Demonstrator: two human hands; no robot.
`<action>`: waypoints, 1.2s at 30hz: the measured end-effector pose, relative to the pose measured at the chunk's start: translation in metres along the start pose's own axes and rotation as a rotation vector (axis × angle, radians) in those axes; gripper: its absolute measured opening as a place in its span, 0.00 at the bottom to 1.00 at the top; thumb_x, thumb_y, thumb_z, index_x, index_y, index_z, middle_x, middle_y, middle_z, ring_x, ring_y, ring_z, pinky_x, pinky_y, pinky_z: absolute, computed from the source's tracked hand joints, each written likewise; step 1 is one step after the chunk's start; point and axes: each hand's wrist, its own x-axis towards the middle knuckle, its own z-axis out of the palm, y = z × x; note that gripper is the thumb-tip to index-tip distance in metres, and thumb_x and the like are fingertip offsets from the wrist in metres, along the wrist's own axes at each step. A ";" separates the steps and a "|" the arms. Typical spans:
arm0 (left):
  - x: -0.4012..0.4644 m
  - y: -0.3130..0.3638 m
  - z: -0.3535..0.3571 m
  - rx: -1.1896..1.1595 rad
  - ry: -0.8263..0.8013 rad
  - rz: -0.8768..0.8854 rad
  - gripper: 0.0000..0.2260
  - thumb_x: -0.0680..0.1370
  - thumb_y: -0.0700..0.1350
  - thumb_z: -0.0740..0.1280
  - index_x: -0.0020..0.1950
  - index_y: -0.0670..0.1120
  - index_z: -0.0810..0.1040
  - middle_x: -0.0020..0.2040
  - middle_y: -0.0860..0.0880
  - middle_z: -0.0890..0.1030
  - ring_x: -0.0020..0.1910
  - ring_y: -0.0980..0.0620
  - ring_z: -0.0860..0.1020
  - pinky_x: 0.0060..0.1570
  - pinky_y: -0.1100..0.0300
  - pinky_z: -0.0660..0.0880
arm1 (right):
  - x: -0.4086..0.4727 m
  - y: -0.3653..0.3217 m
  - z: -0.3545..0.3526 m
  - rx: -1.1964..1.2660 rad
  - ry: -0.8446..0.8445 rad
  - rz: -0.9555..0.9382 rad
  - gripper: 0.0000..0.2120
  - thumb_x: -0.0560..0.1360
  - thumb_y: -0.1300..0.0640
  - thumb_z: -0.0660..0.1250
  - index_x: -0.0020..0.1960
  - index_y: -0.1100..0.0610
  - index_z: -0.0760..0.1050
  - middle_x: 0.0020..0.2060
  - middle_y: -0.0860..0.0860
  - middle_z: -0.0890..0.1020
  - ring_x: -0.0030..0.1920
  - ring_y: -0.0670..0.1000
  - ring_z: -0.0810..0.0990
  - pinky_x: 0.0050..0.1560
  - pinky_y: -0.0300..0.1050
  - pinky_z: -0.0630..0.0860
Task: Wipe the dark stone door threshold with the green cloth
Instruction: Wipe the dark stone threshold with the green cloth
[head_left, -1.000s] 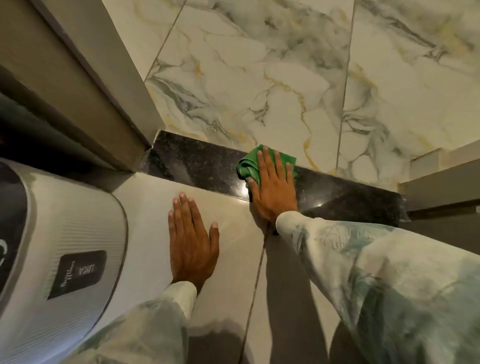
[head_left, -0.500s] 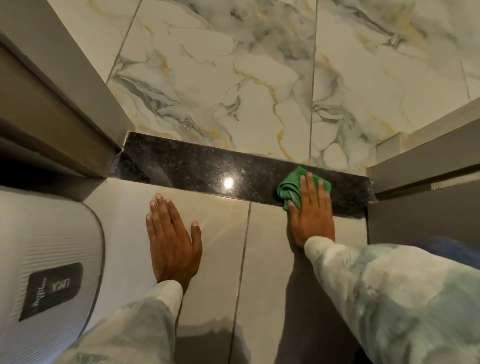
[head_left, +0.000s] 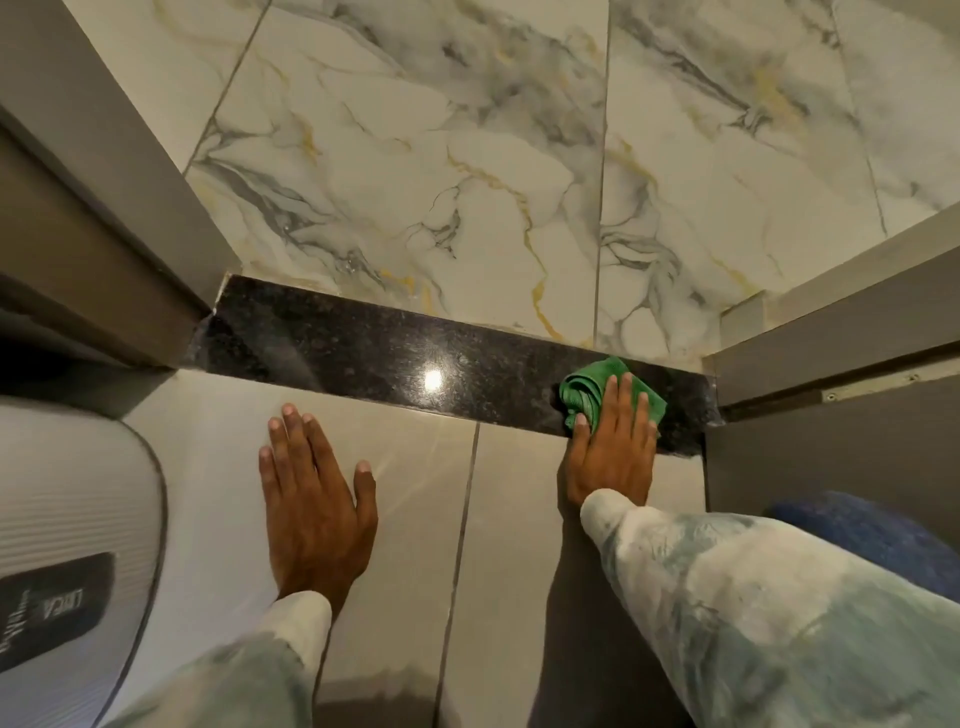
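- Head view looks down on a doorway floor, with the dark stone door threshold (head_left: 363, 343) running as a speckled black strip between marble-veined tiles (head_left: 415, 182) beyond and plain grey floor tiles (head_left: 410, 519) nearer the person.
- The right hand (head_left: 613, 441) lies palm down, fingers (head_left: 626, 395) stretched out flat and close together, pressing the green cloth (head_left: 587, 389) onto the threshold rather than gripping it.
- The green cloth sits bunched near the right end of the threshold, close to the grey door frame (head_left: 831, 332) on that side; its folds show left of and past the fingertips.
- The left hand (head_left: 317, 499) rests flat on a grey floor tile, fingers spread, thumb out to the side, holding nothing, just short of the threshold's near edge.
- Both forearms wear pale mottled sleeves (head_left: 753, 597).
- A bright light reflection (head_left: 432, 378) shines on the threshold, between the two hands.
- A white ribbed appliance (head_left: 67, 519) with a dark label fills the lower left corner.
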 end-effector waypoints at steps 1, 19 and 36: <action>0.000 0.000 0.001 0.003 0.003 0.004 0.35 0.83 0.57 0.51 0.84 0.36 0.48 0.85 0.34 0.51 0.84 0.35 0.50 0.83 0.40 0.50 | -0.005 0.005 -0.001 0.012 -0.002 0.028 0.30 0.83 0.47 0.53 0.82 0.55 0.50 0.82 0.52 0.53 0.82 0.58 0.52 0.80 0.58 0.51; 0.001 0.005 -0.007 -0.001 -0.020 -0.002 0.35 0.83 0.56 0.52 0.83 0.35 0.53 0.84 0.32 0.56 0.83 0.32 0.56 0.81 0.36 0.57 | 0.017 -0.125 -0.006 0.159 -0.028 -0.013 0.29 0.82 0.49 0.58 0.81 0.53 0.57 0.82 0.50 0.58 0.80 0.58 0.58 0.75 0.60 0.57; -0.001 0.020 -0.108 0.032 -0.133 -0.027 0.34 0.83 0.58 0.47 0.82 0.36 0.60 0.83 0.34 0.61 0.81 0.33 0.61 0.80 0.38 0.61 | 0.017 -0.203 -0.122 0.795 -0.479 -0.092 0.13 0.78 0.59 0.68 0.61 0.59 0.80 0.55 0.59 0.85 0.56 0.61 0.82 0.59 0.54 0.78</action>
